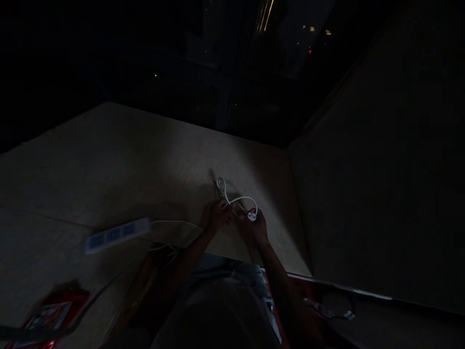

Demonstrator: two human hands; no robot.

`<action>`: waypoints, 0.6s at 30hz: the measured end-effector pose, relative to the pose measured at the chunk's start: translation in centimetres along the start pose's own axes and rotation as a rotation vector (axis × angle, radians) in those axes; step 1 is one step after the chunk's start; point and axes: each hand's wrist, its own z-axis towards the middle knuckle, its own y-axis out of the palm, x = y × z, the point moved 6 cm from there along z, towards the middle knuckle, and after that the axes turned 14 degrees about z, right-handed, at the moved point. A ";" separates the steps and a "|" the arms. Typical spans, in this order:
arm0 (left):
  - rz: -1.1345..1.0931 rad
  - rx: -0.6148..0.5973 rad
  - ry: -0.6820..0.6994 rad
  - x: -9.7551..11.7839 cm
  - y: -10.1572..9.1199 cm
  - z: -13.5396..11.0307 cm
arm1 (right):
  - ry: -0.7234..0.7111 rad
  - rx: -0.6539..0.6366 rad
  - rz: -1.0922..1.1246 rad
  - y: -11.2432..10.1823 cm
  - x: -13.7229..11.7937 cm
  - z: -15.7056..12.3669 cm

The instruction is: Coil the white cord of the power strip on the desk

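In the dim head view my left hand (219,214) is closed on a white power cord (221,185), which rises above the fingers in a small loop. From there the cord arcs to the right into a white plug (252,216). My right hand (259,227) is closed around that plug, its round face turned up. A white power strip (118,236) with several blue-grey sockets lies to the left, and a white cord runs from its right end behind my left forearm. Darkness hides the finer finger detail.
Both hands are over a pale ledge (145,160) below a dark window (225,58). A wall (363,194) bounds it at right. A red packet (58,310) lies at lower left, near a dark cable (98,296). Another cable (330,314) lies at lower right.
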 end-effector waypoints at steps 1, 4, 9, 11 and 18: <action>0.002 -0.002 -0.012 0.0 0.2 0.0 | -0.057 0.044 -0.114 -0.5 -0.2 0.1; 0.013 -0.007 -0.026 0.0 0.5 0.0 | -0.211 0.034 -0.413 -1.0 -1.2 0.3; -0.055 -0.017 -0.063 -0.8 0.6 0.4 | -0.382 -0.047 -0.763 -1.0 -3.1 0.3; -0.204 -0.074 -0.152 -1.8 0.5 0.8 | -0.457 -0.043 -0.775 -1.2 -4.6 0.3; -0.676 -0.333 -0.458 -3.2 -2.6 2.3 | -0.357 0.153 -0.326 -5.8 -11.4 1.4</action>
